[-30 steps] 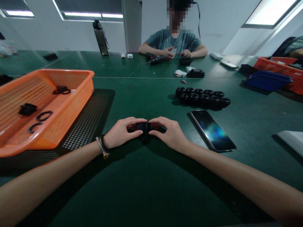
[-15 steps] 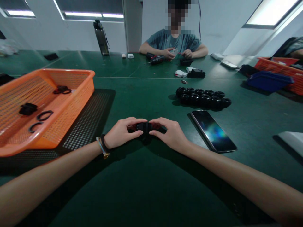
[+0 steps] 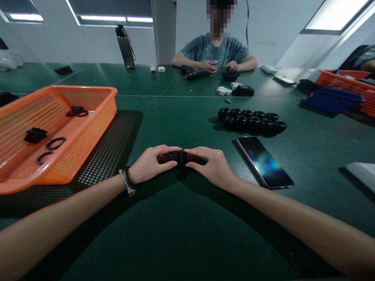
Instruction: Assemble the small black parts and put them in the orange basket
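Observation:
A small black plastic part [image 3: 179, 157] is held between my two hands, low over the green table [image 3: 181, 226]. My left hand [image 3: 154, 163] grips its left end between thumb and fingers. On the other end, my right hand [image 3: 209, 164] closes in the same way. The fingertips hide much of the part, so its exact kind does not show. To the right, a phone [image 3: 263, 162] lies face up. Beyond it, several round black parts [image 3: 253, 121] stand in two rows.
An orange basket [image 3: 101, 93] on the left holds a few black parts and rings [image 3: 55, 143]. Across the table sits a person in a grey-blue shirt [image 3: 215, 50], near a power drill [image 3: 194, 73]. A bottle [image 3: 125, 47] stands at the back; a blue bin [image 3: 334, 100] is at the right.
My right hand's fingers have shifted very slightly on the black part. Otherwise both hands and the table's contents look the same.

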`<state>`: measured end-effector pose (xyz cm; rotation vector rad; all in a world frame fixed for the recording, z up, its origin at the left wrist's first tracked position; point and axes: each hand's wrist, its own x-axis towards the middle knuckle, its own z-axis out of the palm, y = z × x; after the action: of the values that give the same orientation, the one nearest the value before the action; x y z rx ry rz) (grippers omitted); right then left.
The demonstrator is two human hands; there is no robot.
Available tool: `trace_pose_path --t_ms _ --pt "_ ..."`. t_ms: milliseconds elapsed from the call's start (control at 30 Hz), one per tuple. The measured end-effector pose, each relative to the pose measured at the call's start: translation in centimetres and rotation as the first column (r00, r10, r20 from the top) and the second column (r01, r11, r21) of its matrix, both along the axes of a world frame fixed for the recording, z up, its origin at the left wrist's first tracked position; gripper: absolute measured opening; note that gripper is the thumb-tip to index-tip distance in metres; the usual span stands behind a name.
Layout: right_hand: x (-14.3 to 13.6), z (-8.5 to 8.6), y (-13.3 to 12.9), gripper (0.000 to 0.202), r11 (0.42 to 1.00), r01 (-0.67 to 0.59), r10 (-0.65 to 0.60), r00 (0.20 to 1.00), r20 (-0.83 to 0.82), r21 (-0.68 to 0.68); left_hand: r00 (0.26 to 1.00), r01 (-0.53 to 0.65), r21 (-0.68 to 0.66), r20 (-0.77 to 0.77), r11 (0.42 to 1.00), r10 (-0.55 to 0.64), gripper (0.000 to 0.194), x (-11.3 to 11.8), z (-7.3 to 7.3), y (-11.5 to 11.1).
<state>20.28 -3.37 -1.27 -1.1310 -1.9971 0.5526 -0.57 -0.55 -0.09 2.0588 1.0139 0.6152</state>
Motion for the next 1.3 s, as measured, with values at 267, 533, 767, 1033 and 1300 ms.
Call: trace_pose_path --t_ms 267,533,767,1033,1300 --pt "-0.01 -0.20 0.09 0.026 1.000 0.011 -0.011 1.000 0.006 0.003 1.000 -0.007 0.001 -0.015 1.000 0.007 0.045 0.04 0.13 -0.18" --pt "-0.03 -0.11 0.07 0.025 1.000 0.000 0.001 1.000 0.011 -0.024 1.000 -0.003 0.007 -0.005 1.000 0.003 0.044 0.03 0.15 -0.17" --pt "-0.04 0.01 0.08 0.024 0.999 -0.010 0.011 1.000 0.020 -0.032 1.000 0.003 0.005 -0.006 1.000 -0.003 0.046 -0.11 0.06 -0.07" --pt "-0.02 0.21 0.06 0.024 0.999 -0.019 0.021 0.999 0.034 -0.050 1.000 0.011 0.008 0.006 1.000 -0.011 0.045 -0.04 -0.08 -0.06" --pt "0.04 -0.04 0.05 0.025 0.998 -0.037 0.038 0.999 0.029 -0.046 1.000 0.000 0.019 -0.005 1.000 0.000 0.045 0.01 -0.02 -0.06"
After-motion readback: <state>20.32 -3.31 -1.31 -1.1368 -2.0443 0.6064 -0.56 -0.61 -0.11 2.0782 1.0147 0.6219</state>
